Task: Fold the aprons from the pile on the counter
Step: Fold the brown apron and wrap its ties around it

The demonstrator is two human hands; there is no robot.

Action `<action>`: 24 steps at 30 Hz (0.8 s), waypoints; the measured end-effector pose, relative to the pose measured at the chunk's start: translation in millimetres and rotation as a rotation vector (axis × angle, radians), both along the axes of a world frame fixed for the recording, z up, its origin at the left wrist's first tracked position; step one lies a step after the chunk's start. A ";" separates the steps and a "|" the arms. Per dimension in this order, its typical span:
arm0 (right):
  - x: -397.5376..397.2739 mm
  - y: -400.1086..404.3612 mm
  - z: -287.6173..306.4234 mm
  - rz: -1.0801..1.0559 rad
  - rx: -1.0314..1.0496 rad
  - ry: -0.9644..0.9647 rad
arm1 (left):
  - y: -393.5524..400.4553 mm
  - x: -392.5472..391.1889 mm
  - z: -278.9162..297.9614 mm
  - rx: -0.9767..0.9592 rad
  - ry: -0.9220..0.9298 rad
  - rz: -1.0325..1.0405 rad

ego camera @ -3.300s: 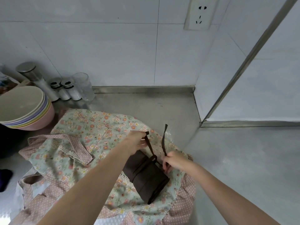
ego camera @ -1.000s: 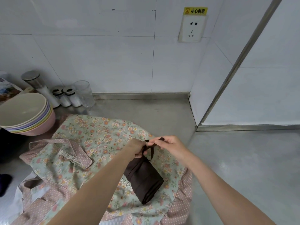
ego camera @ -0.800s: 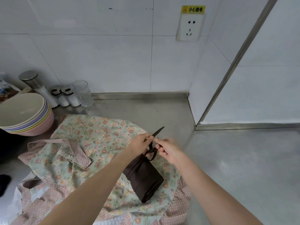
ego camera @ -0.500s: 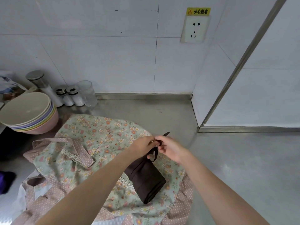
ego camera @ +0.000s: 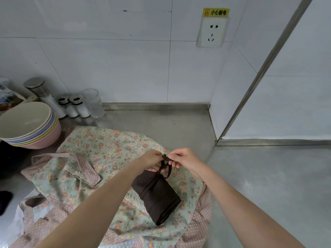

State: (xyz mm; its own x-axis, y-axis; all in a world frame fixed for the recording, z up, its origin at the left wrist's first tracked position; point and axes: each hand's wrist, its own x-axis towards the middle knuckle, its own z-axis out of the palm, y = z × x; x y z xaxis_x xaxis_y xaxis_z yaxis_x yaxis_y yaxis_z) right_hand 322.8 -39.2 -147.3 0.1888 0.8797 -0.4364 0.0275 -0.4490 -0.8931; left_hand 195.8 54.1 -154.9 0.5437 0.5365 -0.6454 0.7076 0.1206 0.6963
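Brown apron: folded into a compact bundle, laid on the floral apron
Ties: pinched at a knot above the bundle's far end by both hands
Left hand: fingers curled on the ties
Right hand: fingertips pinched on the ties, just beside the left hand
Floral apron: spread rumpled over the steel counter, pink dotted trim and lace seen
Bowls: stacked at the left, beside the floral apron
Shakers: lined along the wall, a glass next to them
Socket: mounted on the tiled wall, a yellow label above it
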 end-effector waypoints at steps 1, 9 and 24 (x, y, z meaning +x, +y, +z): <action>1.0 1.9 0.8 0.013 -0.004 -0.026 | 0.7 -0.3 1.5 -0.032 -0.014 0.025; -3.4 12.0 -10.7 -0.035 -0.136 -0.411 | -1.0 -7.2 11.9 -0.342 -0.070 0.145; -12.8 -0.7 -8.8 0.032 0.113 -0.474 | -1.5 0.8 7.7 -0.348 0.042 0.384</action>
